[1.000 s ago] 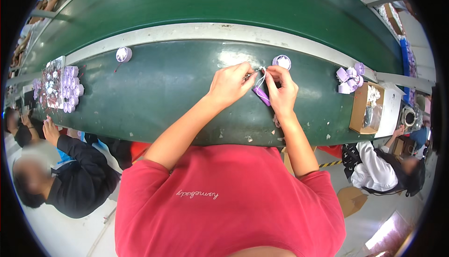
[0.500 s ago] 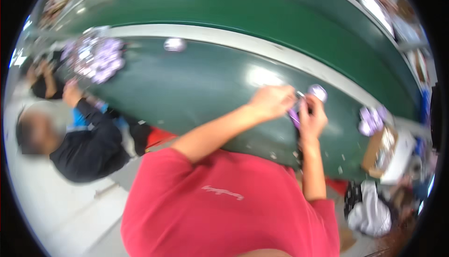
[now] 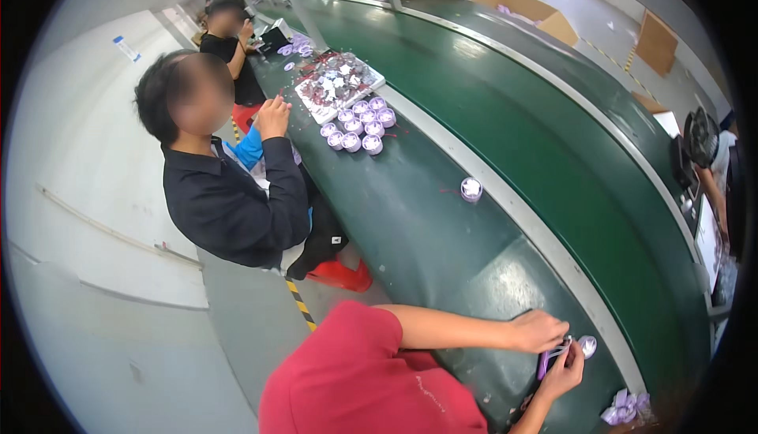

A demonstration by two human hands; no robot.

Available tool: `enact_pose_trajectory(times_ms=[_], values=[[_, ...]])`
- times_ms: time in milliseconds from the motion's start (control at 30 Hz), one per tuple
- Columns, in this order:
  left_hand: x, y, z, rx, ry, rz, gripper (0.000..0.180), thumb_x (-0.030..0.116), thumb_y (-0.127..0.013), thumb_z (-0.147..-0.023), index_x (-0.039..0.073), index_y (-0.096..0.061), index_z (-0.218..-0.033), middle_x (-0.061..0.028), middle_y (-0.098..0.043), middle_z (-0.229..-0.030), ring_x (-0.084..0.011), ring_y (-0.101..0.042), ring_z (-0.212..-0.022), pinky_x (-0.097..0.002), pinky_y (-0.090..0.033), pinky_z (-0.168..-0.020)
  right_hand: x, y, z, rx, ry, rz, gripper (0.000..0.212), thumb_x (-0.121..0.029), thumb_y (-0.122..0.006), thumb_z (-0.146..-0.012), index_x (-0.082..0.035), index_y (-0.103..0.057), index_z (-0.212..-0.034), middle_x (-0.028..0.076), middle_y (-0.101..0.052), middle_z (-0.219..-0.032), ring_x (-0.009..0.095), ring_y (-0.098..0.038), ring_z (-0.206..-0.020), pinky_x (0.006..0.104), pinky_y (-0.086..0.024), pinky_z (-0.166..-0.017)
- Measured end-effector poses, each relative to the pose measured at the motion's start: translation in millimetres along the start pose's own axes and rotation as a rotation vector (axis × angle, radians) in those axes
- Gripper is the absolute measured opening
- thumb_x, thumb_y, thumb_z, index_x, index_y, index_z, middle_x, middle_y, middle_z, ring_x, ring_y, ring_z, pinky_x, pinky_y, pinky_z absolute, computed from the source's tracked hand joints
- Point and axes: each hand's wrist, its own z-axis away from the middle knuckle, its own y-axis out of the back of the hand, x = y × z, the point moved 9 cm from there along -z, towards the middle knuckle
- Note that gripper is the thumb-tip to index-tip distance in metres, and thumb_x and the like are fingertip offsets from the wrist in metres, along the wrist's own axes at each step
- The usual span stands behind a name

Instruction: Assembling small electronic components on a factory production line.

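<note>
At the lower right, my left hand is closed, with its fingertips pinched near a small silvery piece. My right hand is closed close below it, fingertips almost touching those of the left. A slim purple thing shows between the hands; its kind I cannot make out, nor which hand bears it. Just beyond my right fingertips stands a round lilac cup-like part with a white centre. Several lilac pieces lie in a heap farther right on the dark green bench.
One more lilac round part stands by the pale rail. Several others cluster beside a white tray of small parts. A co-worker in a dark jacket sits at left. Beyond the rail runs a green belt.
My view has swung left, so my hands now appear lower and farther right, and the co-worker and tray show more fully. Both hands stay together at the small piece.
</note>
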Motion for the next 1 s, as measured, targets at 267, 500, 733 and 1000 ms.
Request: enact_pose_trajectory(times_ms=[267,500,733,1000], values=[[0.6,-8.7,-16.3,-0.065,0.046,-0.020,0.021,0.019,-0.066,-0.084,0.002,-0.054,-0.088,-0.0131,-0.064,-0.074,-0.0331,-0.067,-0.072,-0.0436,-0.052,-0.060,42.7,10.3,-9.7,-0.002,-0.091,-0.017,0.020,-0.005,-0.062,-0.097,0.007,-0.064,-0.113,0.009,-0.068,-0.103,0.016,-0.064,-0.090,0.0292,-0.052,-0.084],[0.3,-18.0,-14.3,-0.015,0.055,-0.017,0.021,0.018,-0.067,-0.082,0.002,-0.055,-0.088,-0.0128,-0.064,-0.073,-0.0321,-0.067,-0.071,-0.0418,-0.052,-0.060,7.2,7.7,-7.6,0.001,-0.053,0.271,0.030,-0.026,-0.071,-0.092,-0.001,-0.067,-0.108,0.016,-0.070,-0.088,0.024,-0.064,-0.074,0.0347,-0.056,-0.069],[3.4,-18.7,-7.9,0.009,0.079,0.028,0.021,0.017,-0.068,-0.080,0.002,-0.055,-0.085,-0.0136,-0.064,-0.072,-0.0327,-0.066,-0.070,-0.0425,-0.052,-0.060,84.5,7.3,4.2,-0.125,-0.029,0.322,0.032,-0.027,-0.053,-0.100,0.000,-0.066,-0.090,0.015,-0.063,-0.069,0.020,-0.057,-0.055,0.0349,-0.046,-0.047],[0.8,-18.7,-12.1,0.017,0.113,0.008,0.020,0.016,-0.068,-0.080,0.001,-0.056,-0.084,-0.0142,-0.064,-0.071,-0.0328,-0.067,-0.071,-0.0424,-0.053,-0.061,38.3,5.4,-4.6,-0.091,0.023,0.329,0.030,-0.025,-0.056,-0.099,0.000,-0.067,-0.088,0.016,-0.064,-0.069,0.022,-0.058,-0.056,0.0348,-0.047,-0.050]])
